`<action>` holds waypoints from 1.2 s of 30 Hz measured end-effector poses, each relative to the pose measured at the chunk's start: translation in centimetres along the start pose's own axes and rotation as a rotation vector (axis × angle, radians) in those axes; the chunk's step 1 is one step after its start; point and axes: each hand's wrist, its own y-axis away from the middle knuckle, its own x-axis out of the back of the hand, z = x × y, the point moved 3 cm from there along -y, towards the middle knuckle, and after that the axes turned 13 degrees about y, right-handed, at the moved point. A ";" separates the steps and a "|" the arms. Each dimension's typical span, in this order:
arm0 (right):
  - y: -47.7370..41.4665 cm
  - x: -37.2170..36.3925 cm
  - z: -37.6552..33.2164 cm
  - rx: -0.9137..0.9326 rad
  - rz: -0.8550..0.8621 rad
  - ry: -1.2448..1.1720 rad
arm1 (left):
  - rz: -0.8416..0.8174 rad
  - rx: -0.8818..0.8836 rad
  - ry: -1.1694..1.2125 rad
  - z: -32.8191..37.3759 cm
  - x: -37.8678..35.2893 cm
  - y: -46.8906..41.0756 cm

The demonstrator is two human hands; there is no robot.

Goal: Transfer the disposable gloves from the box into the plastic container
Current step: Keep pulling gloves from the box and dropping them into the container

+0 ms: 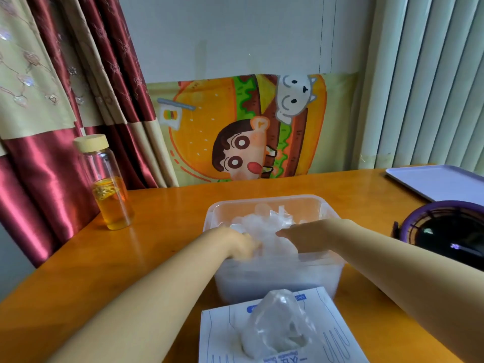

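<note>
Orange table (162, 205), bottle (111, 197) left, box (222, 336) before container (275, 280)

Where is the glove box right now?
Head view, bottom centre, at the near edge: the glove box sits just in front of the plastic container.

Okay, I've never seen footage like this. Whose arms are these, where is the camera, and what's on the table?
There is no machine: these are a person's bare arms, filmed by one wide-angle camera on their head, looking down. The left hand and right hand are in a pile of clear gloves inside the plastic container; blur hides whether they grip or press. Nearer, another glove pokes from the box. The table also carries a glass bottle, a pale tray and a dark round object.
</note>
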 end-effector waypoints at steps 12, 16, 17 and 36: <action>-1.2 -0.6 -0.1 -0.022 -0.033 0.074 | 0.139 -0.155 -0.025 -1.0 2.3 2.9; 0.5 0.6 -0.4 -0.018 -0.009 0.075 | 0.257 -0.177 0.038 -2.1 4.0 5.4; 1.2 1.1 -0.4 -0.012 0.016 0.056 | 0.298 -0.196 0.055 -2.2 4.0 6.0; 14.3 -3.4 -5.8 0.169 0.699 -0.481 | 0.354 -0.438 0.530 1.5 -8.6 11.7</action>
